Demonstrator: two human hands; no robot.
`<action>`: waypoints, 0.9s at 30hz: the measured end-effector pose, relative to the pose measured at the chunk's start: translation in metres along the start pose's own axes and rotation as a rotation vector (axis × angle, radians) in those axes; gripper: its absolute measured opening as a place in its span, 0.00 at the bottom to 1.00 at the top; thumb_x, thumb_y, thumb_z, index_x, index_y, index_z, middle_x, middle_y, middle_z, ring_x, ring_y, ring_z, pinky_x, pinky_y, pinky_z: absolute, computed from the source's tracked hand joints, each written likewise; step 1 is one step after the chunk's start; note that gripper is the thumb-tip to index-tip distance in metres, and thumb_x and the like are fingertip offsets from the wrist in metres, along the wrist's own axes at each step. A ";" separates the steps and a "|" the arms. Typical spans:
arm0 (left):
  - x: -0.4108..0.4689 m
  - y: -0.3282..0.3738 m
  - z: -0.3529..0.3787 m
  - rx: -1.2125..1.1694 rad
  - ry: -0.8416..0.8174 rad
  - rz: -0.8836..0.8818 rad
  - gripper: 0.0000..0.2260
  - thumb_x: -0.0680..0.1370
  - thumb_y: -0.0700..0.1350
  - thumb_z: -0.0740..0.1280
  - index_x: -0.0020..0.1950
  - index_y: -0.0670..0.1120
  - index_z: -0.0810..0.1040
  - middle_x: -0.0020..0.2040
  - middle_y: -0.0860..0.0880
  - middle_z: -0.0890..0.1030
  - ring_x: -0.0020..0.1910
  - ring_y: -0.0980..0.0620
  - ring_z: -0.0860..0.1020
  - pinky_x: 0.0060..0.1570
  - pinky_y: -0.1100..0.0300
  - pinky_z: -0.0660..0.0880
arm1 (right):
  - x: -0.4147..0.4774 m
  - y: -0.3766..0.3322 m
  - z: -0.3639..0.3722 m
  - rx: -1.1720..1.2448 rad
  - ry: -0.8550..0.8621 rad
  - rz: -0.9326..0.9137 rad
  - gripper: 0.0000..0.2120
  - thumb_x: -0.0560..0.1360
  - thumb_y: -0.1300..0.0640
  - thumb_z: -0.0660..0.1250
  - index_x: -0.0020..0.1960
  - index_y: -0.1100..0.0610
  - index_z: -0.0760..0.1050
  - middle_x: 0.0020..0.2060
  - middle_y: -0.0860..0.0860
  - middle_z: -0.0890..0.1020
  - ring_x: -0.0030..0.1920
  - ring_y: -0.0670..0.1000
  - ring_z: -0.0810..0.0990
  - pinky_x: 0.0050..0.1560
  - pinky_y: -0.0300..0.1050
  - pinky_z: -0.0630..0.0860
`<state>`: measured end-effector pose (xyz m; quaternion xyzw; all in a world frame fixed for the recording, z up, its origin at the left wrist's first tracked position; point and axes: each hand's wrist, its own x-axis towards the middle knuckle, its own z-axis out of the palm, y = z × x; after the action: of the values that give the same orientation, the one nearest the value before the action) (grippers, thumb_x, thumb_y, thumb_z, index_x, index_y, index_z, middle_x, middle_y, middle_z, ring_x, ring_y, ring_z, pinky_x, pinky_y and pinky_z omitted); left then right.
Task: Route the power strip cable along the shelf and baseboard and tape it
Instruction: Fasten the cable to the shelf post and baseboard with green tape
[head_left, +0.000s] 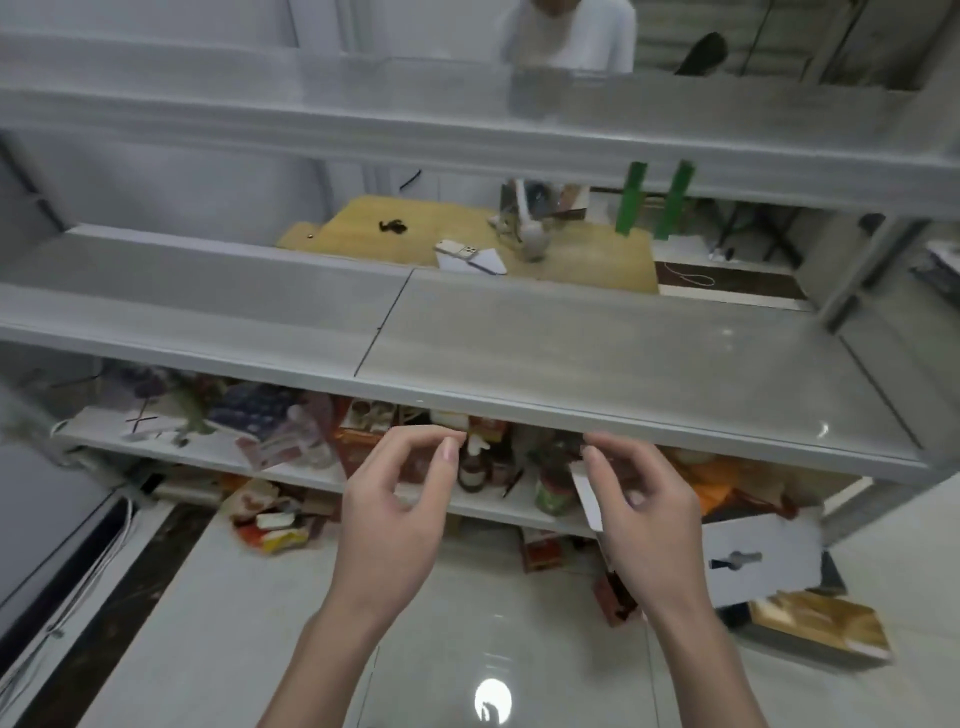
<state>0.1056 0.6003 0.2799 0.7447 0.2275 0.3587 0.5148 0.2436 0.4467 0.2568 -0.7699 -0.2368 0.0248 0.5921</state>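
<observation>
My right hand pinches a short white strip of tape that hangs down from its fingertips, just below the front edge of the grey shelf board. My left hand is level with it, a hand's width to the left. Its fingers are curled, thumb tip against fingertip, and I see nothing between them. White cables run along the dark baseboard at the lower left. Blur keeps me from making out the power strip.
The lower shelf is crowded with bottles, boxes and packets, and more boxes lie on the glossy floor. Two green tape strips hang from the upper shelf rail. A wooden table stands behind, and a person in white is beyond it.
</observation>
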 end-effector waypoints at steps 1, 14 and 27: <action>0.006 0.004 0.011 -0.009 -0.005 0.002 0.10 0.78 0.53 0.64 0.52 0.52 0.82 0.49 0.55 0.84 0.53 0.53 0.81 0.51 0.61 0.78 | 0.010 0.001 -0.006 0.011 0.011 0.000 0.07 0.79 0.55 0.69 0.55 0.47 0.82 0.50 0.40 0.84 0.54 0.42 0.81 0.56 0.46 0.80; 0.149 0.000 0.121 -0.073 -0.144 0.000 0.04 0.82 0.47 0.67 0.53 0.54 0.82 0.49 0.58 0.84 0.50 0.59 0.81 0.48 0.62 0.79 | 0.154 -0.006 -0.009 0.014 0.093 -0.022 0.07 0.81 0.53 0.67 0.56 0.47 0.82 0.49 0.43 0.85 0.52 0.43 0.82 0.53 0.41 0.80; 0.237 -0.004 0.199 -0.249 -0.119 -0.049 0.05 0.81 0.50 0.68 0.54 0.52 0.82 0.50 0.58 0.84 0.49 0.54 0.82 0.47 0.63 0.79 | 0.218 0.016 -0.012 0.016 0.137 0.006 0.06 0.80 0.54 0.67 0.51 0.45 0.82 0.43 0.41 0.85 0.47 0.43 0.84 0.50 0.39 0.81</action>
<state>0.4100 0.6496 0.3048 0.6894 0.1683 0.3266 0.6243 0.4460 0.5185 0.2989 -0.7656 -0.1931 -0.0245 0.6131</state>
